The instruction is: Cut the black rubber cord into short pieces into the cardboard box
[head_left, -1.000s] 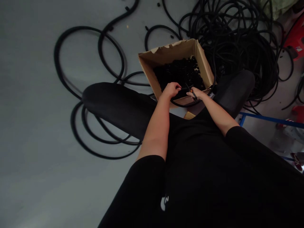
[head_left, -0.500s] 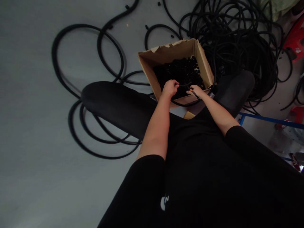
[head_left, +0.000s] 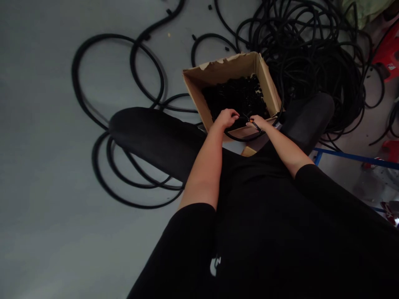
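An open cardboard box (head_left: 218, 69) holds many small black pieces (head_left: 232, 93). Over its near part my left hand (head_left: 227, 118) is closed in a pinch on a black hose, whose end lies close to the tool. My right hand (head_left: 258, 122) is wrapped round a cutting tool (head_left: 256, 126) with black and orange handles, its tip pointing toward my left hand. The black hose (head_left: 238, 138) curves below both hands along the box's near edge. The exact contact between blades and hose is too dark to make out.
A big tangle of black hose (head_left: 311, 54) lies right of the box, and wide hose loops (head_left: 75, 79) lie on the floor to the left. Blue metal bars (head_left: 358, 158) stand at the right, near red plastic objects (head_left: 388, 58). Small black pieces are scattered on the floor.
My left hand has moved slightly right and down, closer to the tool. My right hand has barely moved. The view has shifted a little.
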